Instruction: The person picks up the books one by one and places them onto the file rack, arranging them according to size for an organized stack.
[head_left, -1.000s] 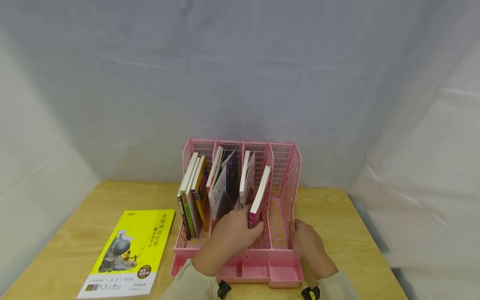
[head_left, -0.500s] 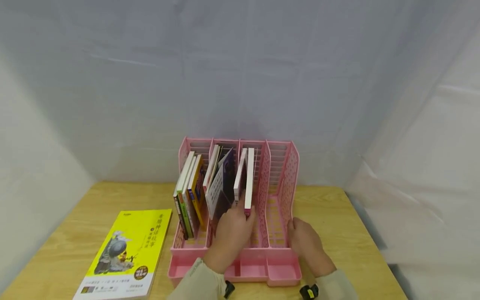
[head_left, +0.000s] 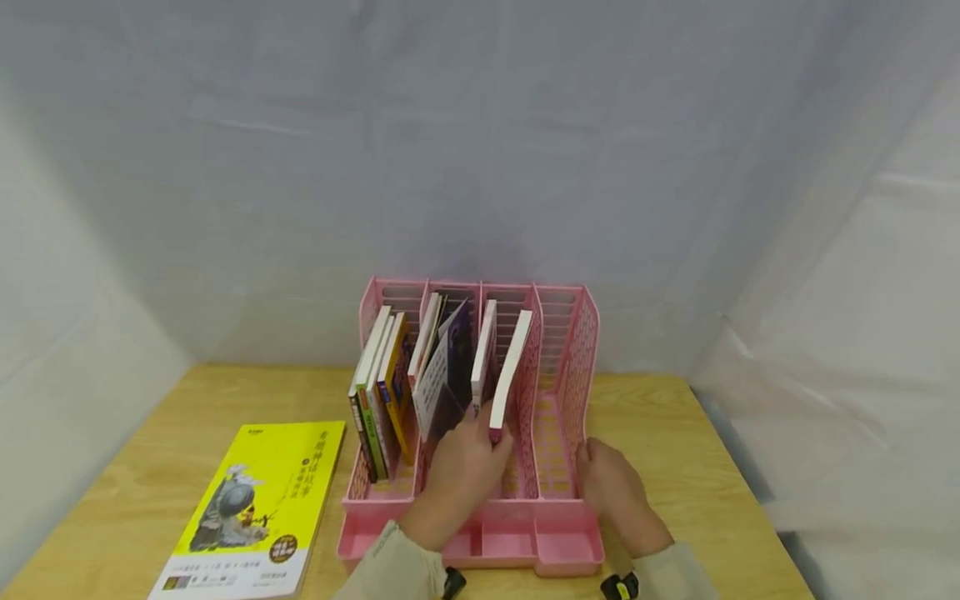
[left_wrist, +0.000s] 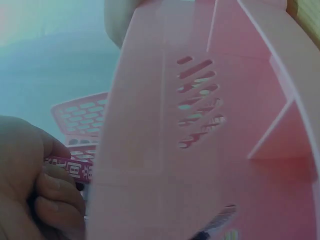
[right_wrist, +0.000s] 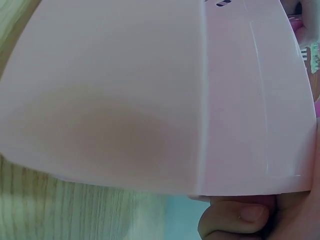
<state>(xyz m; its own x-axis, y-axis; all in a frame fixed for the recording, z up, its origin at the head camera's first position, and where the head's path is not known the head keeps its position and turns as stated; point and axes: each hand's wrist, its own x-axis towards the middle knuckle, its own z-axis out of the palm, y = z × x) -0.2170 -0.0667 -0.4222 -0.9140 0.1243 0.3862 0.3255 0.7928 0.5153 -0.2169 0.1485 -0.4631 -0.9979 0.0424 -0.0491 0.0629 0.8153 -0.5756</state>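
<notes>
My left hand (head_left: 467, 461) pinches the lower spine end of a white-paged book with a magenta spine (head_left: 512, 371), which stands in the third slot of a pink file rack (head_left: 525, 510). In the left wrist view, white characters show on that magenta spine (left_wrist: 75, 169) beside the curled fingers. A thinner white book (head_left: 483, 346) stands just left of it in the same slot. My right hand (head_left: 613, 487) grips the front of the rack's right side wall; its curled fingers (right_wrist: 235, 217) show under the pink plastic in the right wrist view.
Several books (head_left: 381, 392) lean in the rack's leftmost slot, and more, one with a dark cover (head_left: 456, 358), fill the second. A yellow book (head_left: 258, 500) lies flat on the wooden table (head_left: 637, 400) at the left. Grey-white sheeting (head_left: 480, 167) hangs behind.
The magenta-spined book went from the slot's right side leftward against the thinner book, then its top tilted right again, with my left hand on it throughout. My right hand stayed on the rack.
</notes>
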